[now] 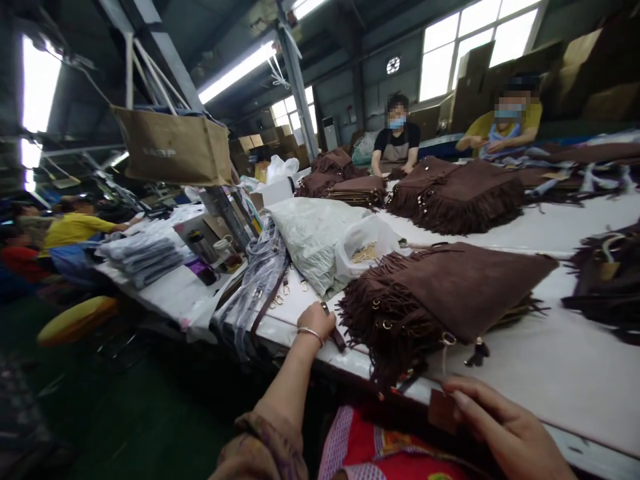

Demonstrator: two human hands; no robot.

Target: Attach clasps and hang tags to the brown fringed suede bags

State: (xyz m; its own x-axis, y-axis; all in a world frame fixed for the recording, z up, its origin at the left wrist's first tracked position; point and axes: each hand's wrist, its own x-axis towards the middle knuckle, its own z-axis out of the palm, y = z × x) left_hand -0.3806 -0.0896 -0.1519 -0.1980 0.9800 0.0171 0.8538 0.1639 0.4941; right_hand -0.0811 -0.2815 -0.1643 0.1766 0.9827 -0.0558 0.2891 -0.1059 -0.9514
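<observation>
My left hand (319,321), wearing a bangle, rests closed at the table's near edge on a brown strap (339,340) whose end pokes out beside the fingers. A bit of metal shows at the fingertips. My right hand (500,417) pinches a small brown tag (443,411) at the lower right. A thin pale string runs from the tag up to a gold ring on the brown fringed bag (460,280). That bag lies on a stack of similar ones, between and beyond my hands. A dark tassel-like piece (477,353) hangs by the bag's edge.
A white bag of gold-coloured pieces (367,252) and a pale plastic sack (315,233) lie behind. Plastic-wrapped straps (263,273) are at left. More fringed bags (457,193) are piled across the white table (560,373). Two masked people work opposite; a box (173,148) hangs overhead.
</observation>
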